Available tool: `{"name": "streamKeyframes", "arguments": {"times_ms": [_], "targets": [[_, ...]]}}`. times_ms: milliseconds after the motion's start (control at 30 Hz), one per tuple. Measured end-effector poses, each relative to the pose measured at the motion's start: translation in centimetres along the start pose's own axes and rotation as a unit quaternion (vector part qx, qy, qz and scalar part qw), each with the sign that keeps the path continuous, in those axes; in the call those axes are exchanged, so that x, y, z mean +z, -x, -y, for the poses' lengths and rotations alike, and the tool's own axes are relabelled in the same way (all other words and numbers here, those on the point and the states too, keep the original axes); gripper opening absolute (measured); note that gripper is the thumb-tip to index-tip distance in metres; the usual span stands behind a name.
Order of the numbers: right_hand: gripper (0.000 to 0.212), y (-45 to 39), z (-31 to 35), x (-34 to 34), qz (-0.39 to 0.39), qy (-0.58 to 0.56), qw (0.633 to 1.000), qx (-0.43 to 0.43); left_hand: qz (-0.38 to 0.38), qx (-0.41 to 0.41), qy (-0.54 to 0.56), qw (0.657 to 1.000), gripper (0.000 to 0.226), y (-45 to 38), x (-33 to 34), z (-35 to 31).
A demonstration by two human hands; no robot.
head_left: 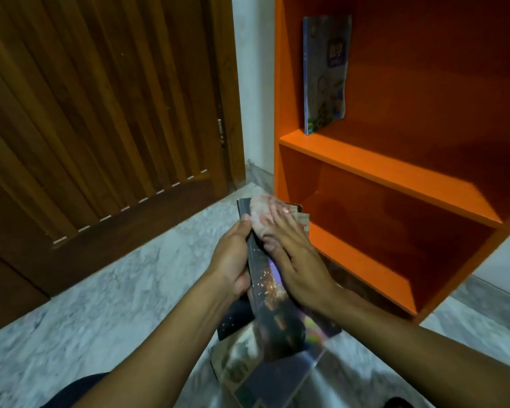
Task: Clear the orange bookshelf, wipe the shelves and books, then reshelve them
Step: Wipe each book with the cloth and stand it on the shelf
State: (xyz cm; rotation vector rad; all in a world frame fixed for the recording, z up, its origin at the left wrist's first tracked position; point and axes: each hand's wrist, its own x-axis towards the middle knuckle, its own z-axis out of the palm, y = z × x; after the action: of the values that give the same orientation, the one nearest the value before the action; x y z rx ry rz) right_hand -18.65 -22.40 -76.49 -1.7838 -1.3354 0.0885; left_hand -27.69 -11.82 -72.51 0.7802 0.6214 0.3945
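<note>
The left hand (233, 257) grips a dark book (265, 290) by its left edge, fingers curled behind it and thumb lying along the front near the spine; the book is held up off the marble floor (100, 290), tilted, its cover showing a night scene with sparks of light; the right hand (295, 254) lies flat on the upper part of the cover, fingers straight and slightly spread, pressing a pale pink cloth (261, 213) against it (the cloth bunches out past the fingertips toward the book's top edge); beneath the held book, more books (265, 366) lie in a loose pile on the floor between the person's forearms, though their covers are blurred; the orange bookshelf (395, 178) stands just to the right, against a white wall; on its upper visible shelf one blue book (326, 75) stands upright, leaning against the left side panel; the shelf below it holds nothing that can be made out; a brown slatted wooden door (100, 113) fills the left side
</note>
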Motion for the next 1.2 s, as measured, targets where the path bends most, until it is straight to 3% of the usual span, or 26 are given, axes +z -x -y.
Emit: {"name": "streamKeyframes", "arguments": {"times_ms": [133,400,467,600,667,800,900,933,967,1100,1200], "targets": [[0.047,2.7,-0.5,0.9,0.114,0.054,0.985,-0.12,-0.02,-0.027,0.071,0.997,0.054,-1.2,-1.8,-1.8],[0.039,4.6,-0.1,1.2,0.173,-0.021,0.977,-0.123,-0.155,0.087,0.109,0.978,0.039,-2.0,-5.2,-4.4],[0.035,4.5,0.0,1.4,0.167,-0.042,0.979,-0.108,-0.169,0.113,0.105,0.973,0.036,-1.7,-5.6,-4.9],[0.017,3.8,0.4,1.1,0.183,-0.139,0.973,0.01,-0.18,0.15,0.075,0.969,0.034,-1.2,-6.2,-6.1],[0.016,2.9,0.3,0.4,0.169,-0.201,0.962,0.076,-0.16,0.168,0.066,0.971,0.034,-0.9,-6.3,-6.7],[0.032,1.0,-1.2,-1.7,0.036,-0.191,0.971,0.138,-0.073,0.191,-0.023,0.979,0.03,0.2,-5.9,-7.3],[0.076,-0.2,-2.1,-3.0,0.064,-0.199,0.958,0.195,-0.004,0.185,-0.119,0.976,0.032,1.2,-4.9,-6.6],[0.079,-0.5,-2.2,-3.2,0.076,-0.226,0.948,0.21,0.016,0.182,-0.142,0.973,0.036,1.4,-4.4,-6.3],[0.078,-0.7,-2.2,-3.4,0.084,-0.25,0.941,0.21,0.033,0.179,-0.16,0.97,0.04,1.6,-3.9,-5.9],[0.043,-0.6,-1.8,-3.9,0.076,-0.283,0.94,0.177,0.052,0.202,-0.199,0.958,0.038,1.9,-2.7,-5.3],[0.035,-0.8,-1.9,-4.3,0.041,-0.311,0.934,0.173,0.056,0.22,-0.21,0.951,0.035,2.1,-2.5,-5.5]]}}
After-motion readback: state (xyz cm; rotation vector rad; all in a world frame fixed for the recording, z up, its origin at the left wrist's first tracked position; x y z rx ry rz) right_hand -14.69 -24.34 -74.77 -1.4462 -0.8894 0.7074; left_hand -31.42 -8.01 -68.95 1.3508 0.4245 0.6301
